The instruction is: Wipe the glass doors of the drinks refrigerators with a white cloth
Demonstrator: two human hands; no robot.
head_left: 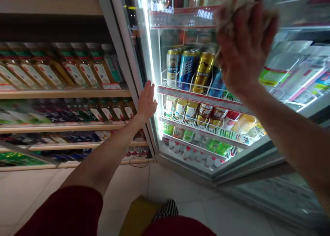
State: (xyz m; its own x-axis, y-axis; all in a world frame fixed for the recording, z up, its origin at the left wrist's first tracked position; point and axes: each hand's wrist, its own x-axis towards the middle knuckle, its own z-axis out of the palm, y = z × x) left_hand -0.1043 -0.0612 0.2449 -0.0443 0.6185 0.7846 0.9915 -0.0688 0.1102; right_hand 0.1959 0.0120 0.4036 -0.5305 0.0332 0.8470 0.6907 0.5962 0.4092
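A glass fridge door (pixel 187 38) stands in front of me, with lit shelves behind it. My right hand (pixel 239 54), blurred by motion, presses a crumpled greyish cloth (pixel 224 23) against the upper part of the glass. The cloth pokes out on both sides of the fingers. Lower and to the left, my left hand (pixel 147 103) rests with outstretched fingers at the door's left edge, beside the bright light strip (pixel 149 47). It holds nothing. Tall cans (pixel 187 69) stand on a wire shelf behind the glass, left of my right hand.
Wooden shelves (pixel 64 93) on the left carry rows of bottles (pixel 74 71). Below the cans are bottles (pixel 190 110) and smaller packs. A second door frame (pixel 257 174) runs along the lower right. A black cable (pixel 139 166) lies on the tiled floor (pixel 123 181) near a yellow object (pixel 139 215).
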